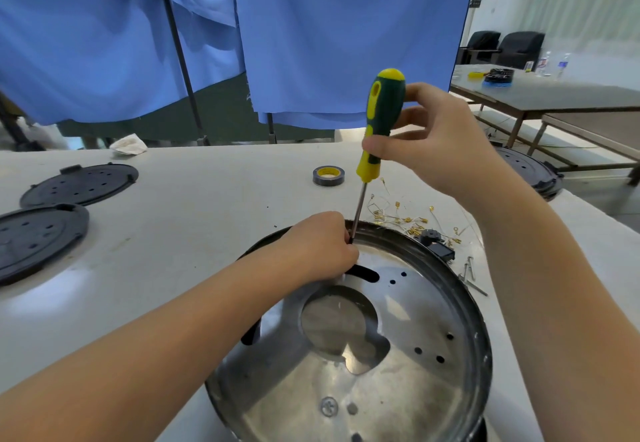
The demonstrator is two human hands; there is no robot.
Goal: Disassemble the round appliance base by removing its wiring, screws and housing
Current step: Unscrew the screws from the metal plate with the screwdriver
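The round appliance base [408, 365], a shiny metal plate with holes inside a black rim, lies on the white table in front of me. My right hand [436, 143] holds a green-and-yellow screwdriver [379, 123] upright, its tip down at the base's far rim. My left hand [320, 244] rests on that far rim with fingers pinched around the shaft near the tip; what lies under them is hidden. A screw head [329, 407] shows near the plate's front. Removed wires with gold terminals [408, 218] and loose screws [469, 273] lie behind and right of the base.
Two black round covers [83, 183] [34, 237] lie at the left. A roll of black tape [328, 175] sits behind the base, another black housing [533, 169] at the right table edge, and a crumpled cloth [128, 145] at the back. Blue curtains hang beyond the table.
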